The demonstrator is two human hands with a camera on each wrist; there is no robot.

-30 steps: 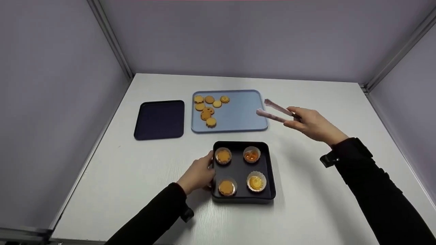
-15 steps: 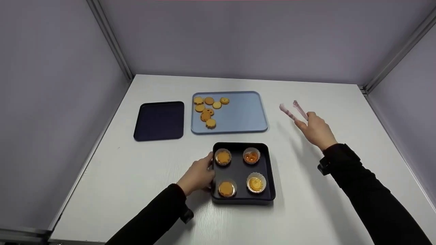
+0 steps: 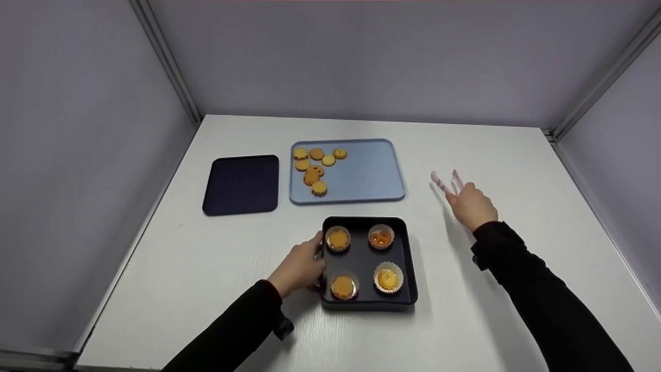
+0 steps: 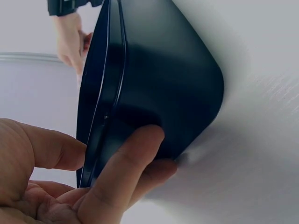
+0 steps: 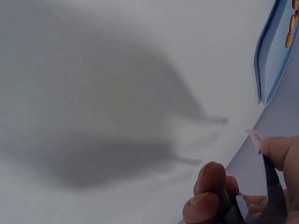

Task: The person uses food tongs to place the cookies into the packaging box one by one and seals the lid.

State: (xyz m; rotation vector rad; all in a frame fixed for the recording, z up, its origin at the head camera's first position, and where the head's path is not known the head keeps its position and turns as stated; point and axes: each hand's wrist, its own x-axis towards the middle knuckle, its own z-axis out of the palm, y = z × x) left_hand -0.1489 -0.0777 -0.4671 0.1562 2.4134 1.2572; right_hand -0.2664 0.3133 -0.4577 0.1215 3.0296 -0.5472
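Note:
My left hand grips the left side of a black square baking pan, its thumb at the rim and its fingers against the outer wall. Inside the pan stand several cupcake liners, one near each corner, with cookies in them; the back right liner holds two round orange pieces. My right hand holds pink-tipped tongs over the table, right of the blue tray. The tongs' tips are spread with nothing between them. Dark tong arms show among the fingers in the right wrist view.
A light blue tray lies behind the pan, with several cookies on its left part. To its left lies a flat dark tray. Grey walls stand at the table's back and sides.
My right hand has drawn the tongs away from the blue tray's right edge, then lower and nearer. The left hand and the baking pan stay in place.

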